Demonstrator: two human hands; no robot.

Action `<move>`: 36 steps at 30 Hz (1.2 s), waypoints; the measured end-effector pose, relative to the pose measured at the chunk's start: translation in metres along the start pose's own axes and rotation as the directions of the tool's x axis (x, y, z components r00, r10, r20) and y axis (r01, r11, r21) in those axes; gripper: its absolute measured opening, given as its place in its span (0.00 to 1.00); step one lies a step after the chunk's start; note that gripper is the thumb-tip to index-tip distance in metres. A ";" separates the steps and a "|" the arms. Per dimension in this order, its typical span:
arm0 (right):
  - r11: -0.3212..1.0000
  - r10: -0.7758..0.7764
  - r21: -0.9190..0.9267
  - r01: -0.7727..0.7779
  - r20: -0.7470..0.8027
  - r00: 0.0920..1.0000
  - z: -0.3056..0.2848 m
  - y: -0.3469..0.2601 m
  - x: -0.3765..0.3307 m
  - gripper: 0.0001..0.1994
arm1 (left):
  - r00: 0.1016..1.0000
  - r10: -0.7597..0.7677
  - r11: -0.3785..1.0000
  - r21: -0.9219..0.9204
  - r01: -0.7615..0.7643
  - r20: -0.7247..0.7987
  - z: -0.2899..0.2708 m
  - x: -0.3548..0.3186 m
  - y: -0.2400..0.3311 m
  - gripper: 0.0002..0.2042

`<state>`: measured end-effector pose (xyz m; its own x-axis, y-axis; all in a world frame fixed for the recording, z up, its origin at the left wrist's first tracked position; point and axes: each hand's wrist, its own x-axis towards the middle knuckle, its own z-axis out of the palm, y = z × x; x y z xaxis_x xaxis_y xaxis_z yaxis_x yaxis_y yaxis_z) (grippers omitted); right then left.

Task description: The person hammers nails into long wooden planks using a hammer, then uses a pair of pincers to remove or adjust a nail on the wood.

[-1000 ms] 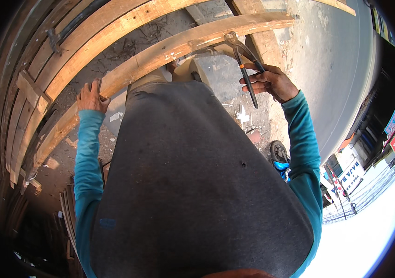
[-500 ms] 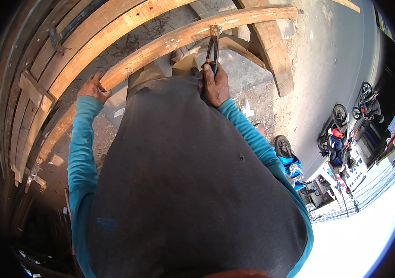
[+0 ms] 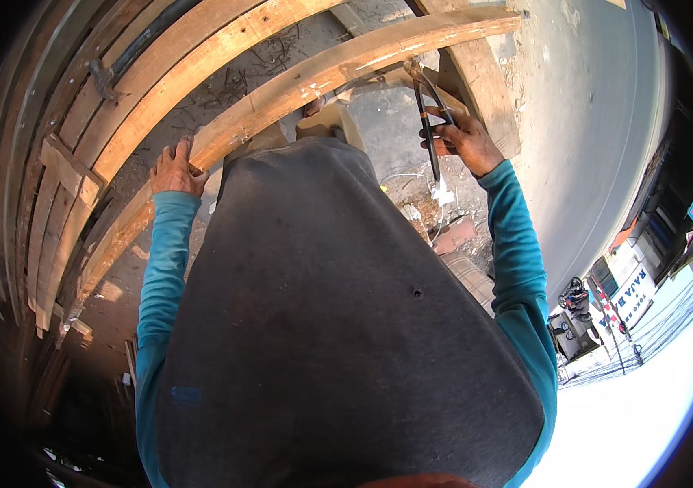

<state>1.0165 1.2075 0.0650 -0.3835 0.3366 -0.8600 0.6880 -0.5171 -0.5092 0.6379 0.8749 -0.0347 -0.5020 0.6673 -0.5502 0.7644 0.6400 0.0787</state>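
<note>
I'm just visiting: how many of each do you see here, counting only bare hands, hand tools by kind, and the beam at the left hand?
Hands: 2 (left hand, right hand)
Pincers: 1
Hammer: 1
Wooden beam: 1
Total: 5

Bright outdoor daylight, sky (image 3: pixel 647 415) burnt almost to white, warm light on the wooden beam (image 3: pixel 346 63), shade on the ground (image 3: pixel 208 102) darkest toward its left edge, black fisheye vignette all around, planks (image 3: pixel 17 163) bending strongly near the rim
</note>
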 end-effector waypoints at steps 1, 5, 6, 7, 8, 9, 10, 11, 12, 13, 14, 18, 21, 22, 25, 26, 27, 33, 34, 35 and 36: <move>1.000 0.001 -0.005 -0.001 0.005 1.000 -0.004 -0.002 -0.002 0.24 | 1.000 -0.010 1.000 0.011 0.010 -0.012 0.001 -0.002 0.001 0.38; 0.997 0.072 0.014 -0.073 0.080 0.994 -0.025 -0.010 -0.008 0.24 | 0.999 -0.042 0.999 0.000 0.042 -0.027 -0.001 -0.009 0.007 0.39; 0.997 0.071 -0.036 -0.068 0.078 0.994 -0.029 -0.014 -0.013 0.24 | 0.999 -0.049 0.999 -0.002 0.049 -0.022 -0.001 -0.010 0.008 0.39; 0.994 0.069 -0.085 -0.063 0.076 0.995 -0.031 -0.018 -0.015 0.24 | 0.998 -0.039 0.999 -0.004 0.039 -0.040 -0.001 -0.011 0.008 0.39; 0.993 0.050 -0.109 -0.040 0.085 0.995 -0.032 -0.022 -0.014 0.24 | 0.998 -0.028 1.000 -0.004 0.027 -0.057 0.000 -0.012 0.008 0.39; 0.993 0.052 -0.110 -0.043 0.083 0.995 -0.035 -0.023 -0.012 0.24 | 0.998 -0.027 1.000 -0.006 0.026 -0.055 0.003 -0.012 0.007 0.39; 0.988 0.060 -0.145 -0.045 0.100 0.993 -0.038 -0.024 -0.008 0.24 | 0.996 -0.015 1.000 0.016 0.017 -0.092 0.008 -0.012 0.004 0.39; 0.983 0.067 -0.179 -0.046 0.117 0.991 -0.041 -0.024 -0.006 0.24 | 0.992 -0.002 0.999 0.040 0.007 -0.129 0.011 -0.012 0.003 0.39; 0.987 0.069 -0.155 -0.047 0.143 0.987 -0.044 -0.023 -0.006 0.25 | 0.991 -0.003 0.999 0.042 0.009 -0.131 0.011 -0.011 0.004 0.39; 0.987 0.067 -0.153 -0.044 0.145 0.987 -0.047 -0.025 -0.005 0.25 | 0.993 -0.014 0.999 0.029 0.018 -0.115 0.009 -0.011 0.005 0.40; 0.982 0.101 -0.176 -0.075 0.147 0.984 -0.048 -0.029 -0.004 0.25 | 0.995 -0.024 1.000 0.016 0.026 -0.100 0.008 -0.011 0.005 0.40; 0.972 0.118 -0.217 -0.088 0.131 0.984 -0.053 -0.030 0.001 0.25 | 0.994 -0.028 0.999 0.024 0.031 -0.109 0.010 -0.012 0.007 0.42; 0.964 0.120 -0.250 -0.087 0.119 0.986 -0.053 -0.031 0.005 0.24 | 0.991 -0.031 0.998 0.054 0.038 -0.130 0.013 -0.012 0.006 0.42; 0.962 0.103 -0.265 -0.064 0.135 0.985 -0.053 -0.031 0.007 0.23 | 0.991 -0.039 0.997 0.060 0.047 -0.126 0.012 -0.013 0.007 0.42; 0.993 0.108 -0.074 -0.094 0.205 0.973 -0.057 -0.020 0.013 0.20 | 0.994 -0.043 0.998 0.049 0.048 -0.104 0.010 -0.011 0.009 0.43; 0.981 0.117 0.120 -0.154 0.269 0.956 -0.056 -0.014 0.013 0.19 | 0.995 -0.050 0.998 0.023 0.052 -0.083 0.008 -0.010 0.009 0.43; 0.980 0.113 0.130 -0.152 0.268 0.957 -0.044 -0.008 0.012 0.19 | 0.996 -0.043 0.998 0.032 0.046 -0.084 0.006 -0.010 0.009 0.43; 0.775 -0.024 0.601 0.196 -0.282 0.959 0.122 0.034 0.035 0.15 | 0.999 -0.025 1.000 0.019 0.024 0.032 -0.006 -0.001 0.006 0.40; 0.746 -0.077 0.591 0.307 -0.381 0.921 0.150 0.040 0.053 0.15 | 1.000 -0.009 1.000 0.025 0.009 0.026 -0.006 0.006 0.002 0.40; 0.712 -0.130 0.570 0.410 -0.467 0.874 0.168 0.046 0.067 0.15 | 0.993 0.018 0.998 -0.062 -0.011 0.113 -0.008 0.015 -0.005 0.38; 0.717 -0.159 0.553 0.424 -0.463 0.872 0.175 0.053 0.075 0.14 | 0.981 0.046 0.990 -0.142 -0.019 0.191 -0.012 0.021 -0.013 0.37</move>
<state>0.9161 1.0677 -0.0320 -0.1582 0.7400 -0.6538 -0.0097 -0.6632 -0.7483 0.6124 0.8849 -0.0371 -0.3801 0.6109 -0.6945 0.7084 0.6751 0.2061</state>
